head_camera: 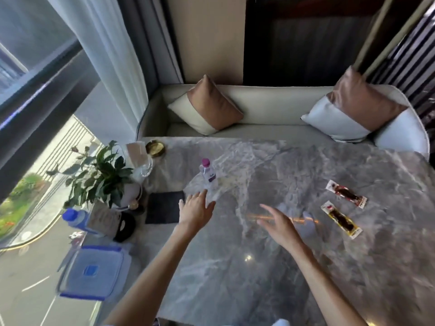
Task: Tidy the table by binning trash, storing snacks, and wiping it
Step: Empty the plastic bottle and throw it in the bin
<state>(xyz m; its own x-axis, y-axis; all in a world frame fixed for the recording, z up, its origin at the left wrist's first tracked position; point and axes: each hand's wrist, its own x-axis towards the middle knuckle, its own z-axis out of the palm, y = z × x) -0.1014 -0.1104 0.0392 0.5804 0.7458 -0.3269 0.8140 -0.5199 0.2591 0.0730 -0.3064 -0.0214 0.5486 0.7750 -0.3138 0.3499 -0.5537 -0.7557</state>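
A small clear plastic bottle [208, 173] with a pink cap stands upright on the grey marble table [282, 267]. My left hand [195, 209] hovers just in front of it, fingers spread, holding nothing. My right hand [279, 223] is open over the table's middle, also empty. Two snack packets lie at the right: a red and white one [346, 194] farther back, a yellow one [341, 219] nearer. A dark folded cloth [164, 207] lies left of my left hand. A clear storage box with a blue-edged lid [94, 272] sits at the table's left front corner.
A potted plant [101, 175], a glass card holder [141, 158], a brass dish [155, 148], a blue-capped bottle [75, 218] and a black round object [124, 227] crowd the table's left edge by the window. A cream sofa [270, 107] with two cushions stands behind the table.
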